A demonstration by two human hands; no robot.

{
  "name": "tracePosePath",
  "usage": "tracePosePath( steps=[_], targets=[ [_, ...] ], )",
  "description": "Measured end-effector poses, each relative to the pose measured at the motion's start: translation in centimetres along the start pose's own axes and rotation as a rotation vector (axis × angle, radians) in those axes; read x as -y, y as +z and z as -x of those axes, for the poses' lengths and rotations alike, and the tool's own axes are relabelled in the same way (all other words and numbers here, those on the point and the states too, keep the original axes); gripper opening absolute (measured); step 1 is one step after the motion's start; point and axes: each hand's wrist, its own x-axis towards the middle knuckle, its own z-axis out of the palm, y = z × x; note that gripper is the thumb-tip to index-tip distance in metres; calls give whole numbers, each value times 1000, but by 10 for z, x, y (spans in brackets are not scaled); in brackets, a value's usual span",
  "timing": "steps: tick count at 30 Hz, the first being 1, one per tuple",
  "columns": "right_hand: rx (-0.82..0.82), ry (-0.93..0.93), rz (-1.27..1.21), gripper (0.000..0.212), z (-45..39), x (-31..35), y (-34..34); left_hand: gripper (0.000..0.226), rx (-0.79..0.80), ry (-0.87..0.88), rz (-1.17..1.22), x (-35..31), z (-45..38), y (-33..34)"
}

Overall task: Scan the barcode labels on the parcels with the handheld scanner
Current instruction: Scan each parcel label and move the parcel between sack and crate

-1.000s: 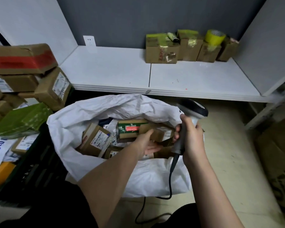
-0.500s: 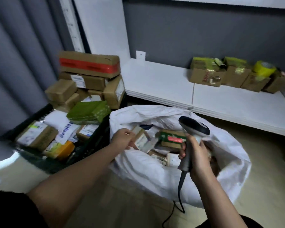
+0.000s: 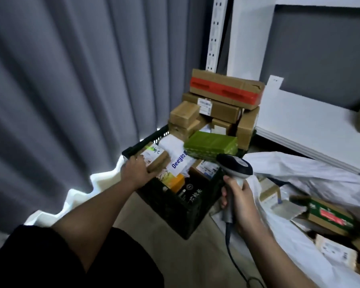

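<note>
Two hands busy: one setting a parcel into the crate, one holding the scanner ready.

Left hand [image 3: 136, 172] is curled round a small brown parcel [image 3: 157, 159] with a white label on top, at the near-left corner of the black crate [image 3: 181, 206], touching the other packages piled there. Right hand [image 3: 238, 201] is wrapped round the grip of the scanner [image 3: 235, 170], head tilted toward the crate, cord trailing down to the floor. White sack [image 3: 312, 179] lies open at right, with more boxes inside, among them a green-and-red box [image 3: 328, 214]. Judgement: this parcel looks done and is being put aside; scanning continues. Next move calls for letting go, reaching back into the sack, turning up a label and aiming the scanner at it.
</note>
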Motion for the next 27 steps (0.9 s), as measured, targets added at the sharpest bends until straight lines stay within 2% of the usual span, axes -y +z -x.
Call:
tracePosePath(
  steps=[4, 7, 9, 14, 19, 23, 27],
  targets=[
    [-29, 17, 36, 18, -31, -23, 23, 87, -3, 93, -202, 23, -51, 12],
    [-45, 13, 70, 19, -47, -32, 32, 103, 88, 140, -289, 20, -85, 27],
    [-47, 19, 89, 18, -54, -36, 34, 105, 175, 138, -308, 16, -106, 36],
    [-52, 71, 55, 19, -58, -40, 33, 123, 348, 29, -165, 9, -140, 49],
    [-50, 96, 60, 19, -62, -44, 28, 132, 335, -51, 53, -2, -148, 57],
    [-48, 83, 54, 28, -61, -43, 27, 132, 250, -49, 14, 3, -147, 58],
    [-62, 78, 77, 37, -59, -43, 23, 137, 307, -86, -44, 1, -148, 57]
  ],
)
